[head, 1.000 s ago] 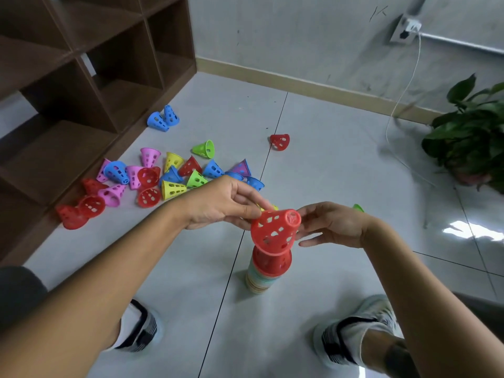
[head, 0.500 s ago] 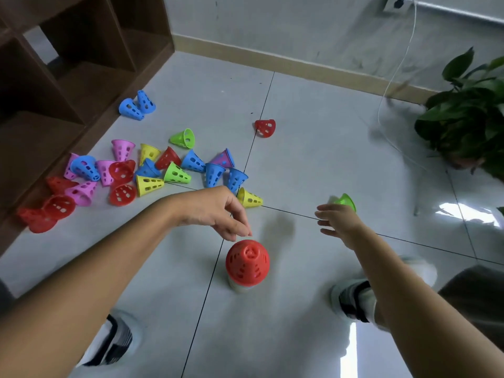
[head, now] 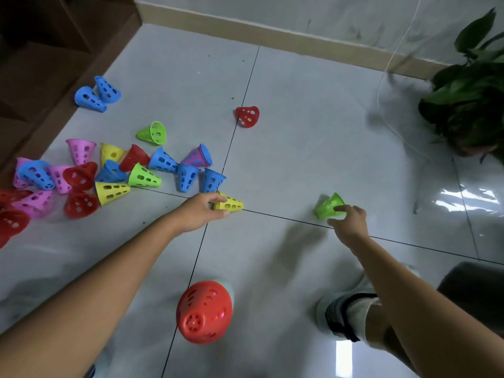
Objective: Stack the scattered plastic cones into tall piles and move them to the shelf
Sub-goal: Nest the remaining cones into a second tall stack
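closest to me the pile (head: 204, 312) of stacked cones stands on the tiled floor (head: 300, 165) between my arms, a red cone on top, my shoe (head: 345, 309) just right of it. further out my left hand (head: 201, 211) lies on the wide end of a yellow cone (head: 230, 204) on its side, thumb and fingers curled round it. my right hand (head: 349, 218) reaches a green cone (head: 328, 207), also on its side; the fingertips touch it, bent over its near edge, but i cannot tell whether they truly grip it, as it is blurred. beyond my left hand the loose cones (head: 109, 173) lie scattered in blue, pink, red, yellow and green, most tipped over, running left toward the foot of the brown shelf (head: 54, 64). a lone red cone (head: 247, 116) lies apart on a tile seam, and two blue cones (head: 96, 94) sit close to the shelf. far right a potted plant (head: 471, 91) stands near the wall, a white cable (head: 392, 53) hanging beside it.
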Available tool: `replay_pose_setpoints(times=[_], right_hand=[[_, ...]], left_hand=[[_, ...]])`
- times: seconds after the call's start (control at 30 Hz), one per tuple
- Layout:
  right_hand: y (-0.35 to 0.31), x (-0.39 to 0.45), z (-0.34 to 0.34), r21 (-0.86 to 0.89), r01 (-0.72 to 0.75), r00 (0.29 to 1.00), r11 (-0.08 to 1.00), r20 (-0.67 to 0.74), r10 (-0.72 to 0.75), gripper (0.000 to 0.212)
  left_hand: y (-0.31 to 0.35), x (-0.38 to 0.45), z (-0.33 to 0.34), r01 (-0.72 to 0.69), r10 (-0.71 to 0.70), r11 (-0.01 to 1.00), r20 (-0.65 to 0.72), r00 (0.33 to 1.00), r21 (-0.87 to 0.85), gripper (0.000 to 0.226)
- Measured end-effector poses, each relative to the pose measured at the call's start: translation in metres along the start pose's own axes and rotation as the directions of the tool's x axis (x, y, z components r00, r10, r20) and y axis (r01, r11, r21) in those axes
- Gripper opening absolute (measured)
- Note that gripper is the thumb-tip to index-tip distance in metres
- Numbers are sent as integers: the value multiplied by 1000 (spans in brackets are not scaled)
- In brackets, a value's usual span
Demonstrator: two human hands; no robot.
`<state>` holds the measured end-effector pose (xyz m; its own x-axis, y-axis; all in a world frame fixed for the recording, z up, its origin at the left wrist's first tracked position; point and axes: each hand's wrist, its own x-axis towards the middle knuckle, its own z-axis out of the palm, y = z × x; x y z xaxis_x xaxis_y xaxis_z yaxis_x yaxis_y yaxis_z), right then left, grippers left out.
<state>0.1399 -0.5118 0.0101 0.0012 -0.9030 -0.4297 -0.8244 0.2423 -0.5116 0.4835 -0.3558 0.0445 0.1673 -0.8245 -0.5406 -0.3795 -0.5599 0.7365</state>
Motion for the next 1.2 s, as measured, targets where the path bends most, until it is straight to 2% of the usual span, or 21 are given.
replay_pose_setpoints(times=[0.1, 0.23, 0.4, 0.47, 0.57, 0.63, 0.77, 0.9, 0.97, 1.07, 1.2], right_hand=[[-4, 18, -2, -16, 4, 1000, 1000, 15, -4, 41], [-11, 34, -3, 12, -44, 996, 999, 80, 43, 40], [-22, 46, -5, 8, 1, 996, 1000, 92, -1, 28], [-29, 46, -7, 20, 32, 992, 999, 125, -35, 20], [-43, 44, -6, 40, 96, 978, 995, 185, -101, 14], [-57, 38, -6, 86, 128, 961, 988, 234, -145, 12], [-91, 22, -10, 220, 175, 876, 960, 411, -254, 13], [-136, -4, -19, 360, 283, 759, 889, 482, -438, 16], [-153, -15, -20, 411, 314, 694, 856, 515, -502, 17], [-175, -33, -24, 503, 253, 615, 827, 576, -539, 16], [-201, -63, -31, 578, 138, 515, 804, 652, -556, 32]], left_hand=[[-13, 13, 13, 35, -35, 999, 7, 999, -37, 56], [-26, 21, 22, 86, -81, 992, 63, 995, -92, 85], [-32, 26, 27, 162, -157, 977, 49, 986, -138, 92], [-32, 27, 30, 156, -160, 974, -14, 987, -161, 80], [-29, 26, 31, 98, -131, 974, -155, 979, -204, 31], [-28, 21, 29, 45, -99, 977, -259, 961, -206, 15], [-20, 3, 16, -27, -56, 978, -388, 920, -206, 17], [-2, -29, -3, -145, -14, 954, -522, 853, -262, 14], [4, -49, -13, -199, -14, 930, -570, 822, -309, 23], [9, -81, -28, -281, -21, 881, -625, 781, -381, 30], [17, -123, -49, -356, -37, 830, -680, 732, -429, 24]])
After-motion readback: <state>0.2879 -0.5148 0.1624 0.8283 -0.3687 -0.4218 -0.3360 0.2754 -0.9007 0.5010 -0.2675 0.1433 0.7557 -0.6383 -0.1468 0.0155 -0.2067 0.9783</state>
